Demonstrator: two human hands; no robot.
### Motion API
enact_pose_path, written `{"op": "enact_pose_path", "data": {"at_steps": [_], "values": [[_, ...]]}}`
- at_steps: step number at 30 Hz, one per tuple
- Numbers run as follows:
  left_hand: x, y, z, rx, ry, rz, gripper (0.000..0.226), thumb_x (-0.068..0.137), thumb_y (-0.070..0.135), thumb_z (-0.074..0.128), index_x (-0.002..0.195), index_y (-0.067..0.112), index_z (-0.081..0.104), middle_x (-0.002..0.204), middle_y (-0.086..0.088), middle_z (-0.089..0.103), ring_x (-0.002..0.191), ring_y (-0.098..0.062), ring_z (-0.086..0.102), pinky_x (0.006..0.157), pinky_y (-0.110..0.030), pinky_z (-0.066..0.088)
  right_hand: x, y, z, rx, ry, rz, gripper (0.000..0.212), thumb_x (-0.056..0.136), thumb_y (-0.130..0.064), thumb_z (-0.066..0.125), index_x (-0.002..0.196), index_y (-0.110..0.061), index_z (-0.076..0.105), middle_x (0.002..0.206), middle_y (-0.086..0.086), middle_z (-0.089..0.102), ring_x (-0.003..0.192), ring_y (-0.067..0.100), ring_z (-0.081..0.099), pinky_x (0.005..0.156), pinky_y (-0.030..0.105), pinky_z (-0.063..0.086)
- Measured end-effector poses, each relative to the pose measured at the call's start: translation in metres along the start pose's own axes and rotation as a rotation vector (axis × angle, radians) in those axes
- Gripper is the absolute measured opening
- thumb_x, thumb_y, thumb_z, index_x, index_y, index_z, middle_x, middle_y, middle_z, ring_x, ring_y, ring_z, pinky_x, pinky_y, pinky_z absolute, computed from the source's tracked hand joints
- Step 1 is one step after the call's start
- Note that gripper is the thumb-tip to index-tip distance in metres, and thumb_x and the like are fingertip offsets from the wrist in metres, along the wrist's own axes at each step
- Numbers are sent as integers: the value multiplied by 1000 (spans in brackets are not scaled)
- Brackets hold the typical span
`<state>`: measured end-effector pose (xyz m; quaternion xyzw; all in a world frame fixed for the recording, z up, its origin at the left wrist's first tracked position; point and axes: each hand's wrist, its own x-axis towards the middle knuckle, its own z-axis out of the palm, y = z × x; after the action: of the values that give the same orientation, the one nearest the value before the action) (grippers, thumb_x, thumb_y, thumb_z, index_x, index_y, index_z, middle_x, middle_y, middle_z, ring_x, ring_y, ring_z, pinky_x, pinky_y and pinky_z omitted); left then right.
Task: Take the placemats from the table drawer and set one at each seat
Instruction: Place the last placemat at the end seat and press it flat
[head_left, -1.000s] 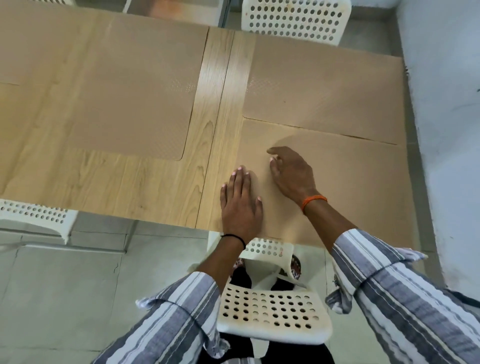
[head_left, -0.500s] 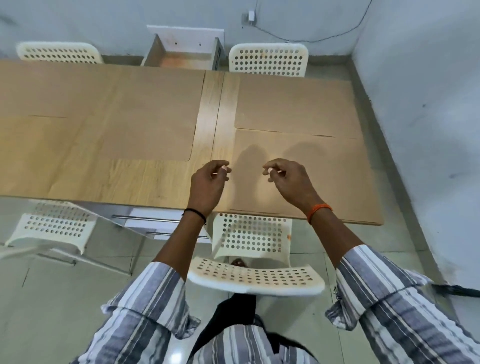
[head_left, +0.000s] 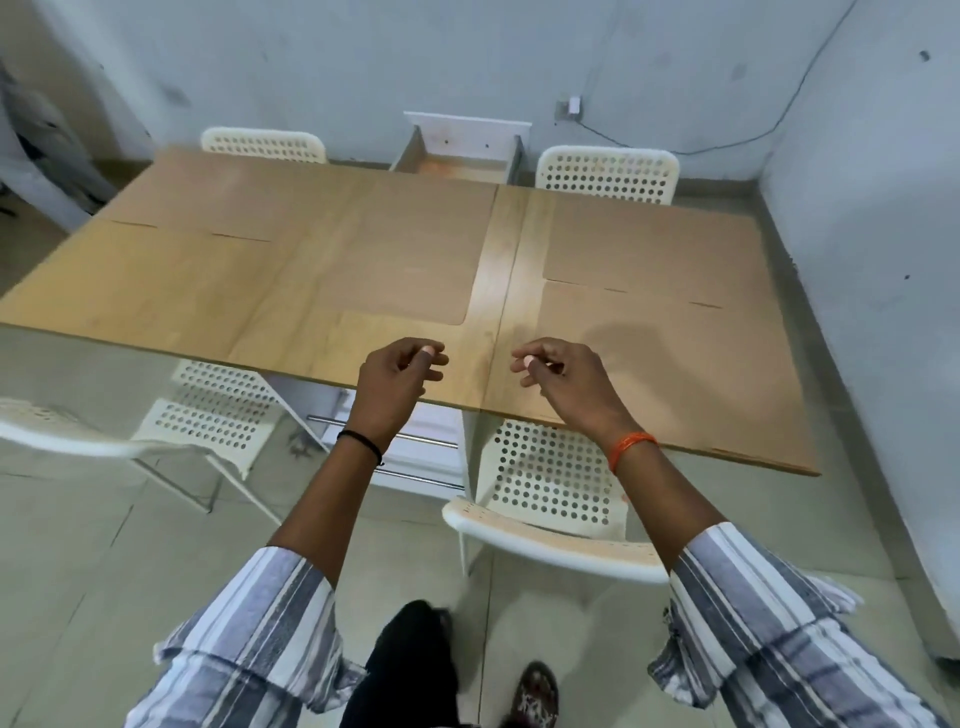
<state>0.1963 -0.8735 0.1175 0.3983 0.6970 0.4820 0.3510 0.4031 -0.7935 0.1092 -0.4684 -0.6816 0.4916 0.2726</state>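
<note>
Now, from the head camera, both of my hands hang in the air over the near edge of the wooden table, neither one touching it. My left hand has its fingers loosely curled, thumb tip close to the forefinger, and nothing between them; a black band sits on that wrist. My right hand is curled the same way, just as empty, with an orange band on the wrist, and it floats above the near corner of the near right placemat. That tan mat lies flat at the seat in front of me, its near edge along the table edge, above the white perforated chair tucked under it. Just beyond it, edge to edge, lies the far right placemat, in front of the far right chair. Across the bare strip of wood down the middle lies the middle placemat, its rounded near corner showing; whether it overlaps a neighbour I cannot tell. Further left are the far left placemat and the near left placemat, their seam only faintly visible. A white chair stands behind the far left mat, and another chair sits under the near left side. At the far edge of the table the table drawer is pulled out, open, and I see no mats in it. My striped sleeves are pushed up to the forearms.
</note>
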Motion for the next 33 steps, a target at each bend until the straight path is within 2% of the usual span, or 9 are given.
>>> {"op": "enact_pose_path", "data": {"at_steps": [7,11,13,16,17,20,27,30,33], "values": [[66,-36,-85,-46,6,-44,23,99,21,51,105,11,70,98,-4,75,89,-22,72,77,-38,54,66,-23,81,-30,-33,58,21,99,-11,51,109,-13,70,101,0,74,83,10,72,66,11,46],[120,-53,-136,-31,-34,-65,22,98,18,51,103,9,70,97,-6,75,86,-22,71,75,-36,53,112,-33,136,-36,54,103,21,97,-9,53,106,-15,71,101,-1,74,84,11,71,65,11,45],[145,-62,-161,-13,-45,-91,22,98,17,50,103,10,71,96,-5,75,85,-20,72,74,-35,53,131,-36,163,-54,93,122,20,96,-10,55,107,-17,69,107,-3,71,88,9,67,72,16,46],[178,-73,-186,27,-99,-100,22,98,18,50,102,10,71,96,-5,75,84,-19,72,72,-30,53,148,-35,189,-106,143,165,30,95,-12,57,124,-15,62,125,-2,62,97,8,61,76,8,42],[189,-77,-191,36,-111,-109,22,98,18,50,103,10,71,96,-6,74,85,-18,71,72,-28,52,154,-34,196,-111,162,191,34,95,-13,57,129,-15,59,131,-1,58,103,11,60,80,10,42],[216,-85,-199,34,-145,-147,23,98,20,50,103,12,71,97,-3,74,88,-18,71,77,-32,54,166,-35,206,-118,195,272,41,96,-17,57,136,-17,51,140,2,49,115,15,55,88,24,43],[276,-100,-185,67,-203,-194,22,97,18,50,106,12,69,104,-6,72,88,-16,67,79,-35,52,215,-15,195,-176,214,423,51,96,-20,57,145,-16,41,148,6,37,130,22,46,105,33,42],[305,-107,-181,118,-165,-212,20,95,20,53,109,16,67,111,-3,68,101,-19,64,93,-41,52,246,-5,188,-159,247,480,56,95,-21,58,147,-15,37,152,7,31,138,26,40,113,40,37],[335,-108,-174,165,-99,-290,30,94,23,54,123,17,61,118,0,60,115,-22,58,101,-45,48,280,5,180,-149,275,539,59,96,-21,58,148,-15,33,155,7,27,142,27,32,115,38,31]]}}
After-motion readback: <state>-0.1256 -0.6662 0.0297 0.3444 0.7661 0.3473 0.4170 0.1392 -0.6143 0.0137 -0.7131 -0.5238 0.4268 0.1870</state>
